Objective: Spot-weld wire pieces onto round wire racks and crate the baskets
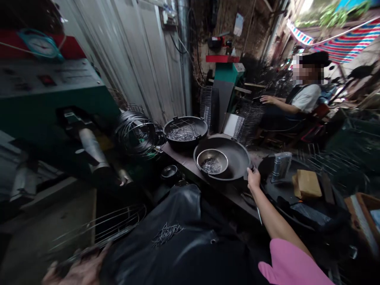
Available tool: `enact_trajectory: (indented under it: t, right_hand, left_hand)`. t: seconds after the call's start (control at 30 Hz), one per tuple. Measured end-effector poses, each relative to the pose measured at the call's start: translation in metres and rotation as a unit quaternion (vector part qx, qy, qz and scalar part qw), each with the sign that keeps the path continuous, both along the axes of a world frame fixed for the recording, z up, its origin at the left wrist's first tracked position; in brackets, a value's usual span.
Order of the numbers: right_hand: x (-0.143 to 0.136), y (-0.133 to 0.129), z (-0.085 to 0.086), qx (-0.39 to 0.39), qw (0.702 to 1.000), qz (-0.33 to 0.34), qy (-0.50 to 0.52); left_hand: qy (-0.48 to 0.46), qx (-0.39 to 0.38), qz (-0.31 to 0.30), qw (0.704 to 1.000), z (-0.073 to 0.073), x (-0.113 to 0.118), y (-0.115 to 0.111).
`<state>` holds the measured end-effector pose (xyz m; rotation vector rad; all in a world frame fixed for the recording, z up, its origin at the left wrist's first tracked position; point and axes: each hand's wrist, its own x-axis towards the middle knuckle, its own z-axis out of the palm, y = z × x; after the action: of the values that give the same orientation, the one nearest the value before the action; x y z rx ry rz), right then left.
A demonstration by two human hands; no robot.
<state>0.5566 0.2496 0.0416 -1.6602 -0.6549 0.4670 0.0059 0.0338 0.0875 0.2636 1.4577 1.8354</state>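
My right hand [253, 179] is closed on the handle at the right side of a wide dark pan [237, 158]. Inside that pan sits a steel bowl [223, 158] with short metal pieces [210, 166] at its bottom. My left hand [83, 267], blurred, is low at the left, by the end of a wire rack [118, 225]; whether its fingers grip the rack is unclear. A small heap of wire pieces [168, 233] lies on the black apron [190, 206] over my lap.
Behind the pan is another pan [202, 126] with metal pieces. Wire coils [136, 132] and a green machine [35, 118] stand left. At right, a large dark tray [267, 174] holds a brown box [308, 184]. A person [305, 97] sits beyond.
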Motion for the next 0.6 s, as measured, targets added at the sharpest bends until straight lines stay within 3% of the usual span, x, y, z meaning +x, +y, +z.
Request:
enact_trajectory:
  t: [0.17, 0.23, 0.3, 0.37, 0.47, 0.6]
  right_hand:
    - [-0.021, 0.015, 0.031, -0.019, 0.991, 0.047, -0.127]
    - [-0.05, 0.019, 0.04, 0.014, 0.947, 0.108, -0.303]
    - [-0.096, 0.018, 0.047, 0.075, 0.902, 0.226, -0.361]
    - [-0.154, 0.008, 0.052, 0.114, 0.855, 0.386, -0.328]
    - [-0.24, -0.012, 0.057, 0.106, 0.771, 0.585, -0.227]
    - [-0.312, -0.031, 0.067, 0.057, 0.699, 0.702, -0.124]
  left_hand:
    - [-0.153, -0.011, 0.099, 0.983, 0.014, 0.008, 0.015]
    - [-0.204, 0.008, 0.115, 0.972, 0.017, 0.007, 0.022]
    - [-0.225, 0.027, 0.124, 0.966, 0.019, 0.005, 0.029]
    - [-0.233, 0.029, 0.126, 0.964, 0.021, 0.003, 0.034]
    - [-0.243, 0.015, 0.116, 0.963, 0.026, 0.002, 0.039]
    - [-0.242, -0.023, 0.09, 0.966, 0.037, -0.006, 0.039]
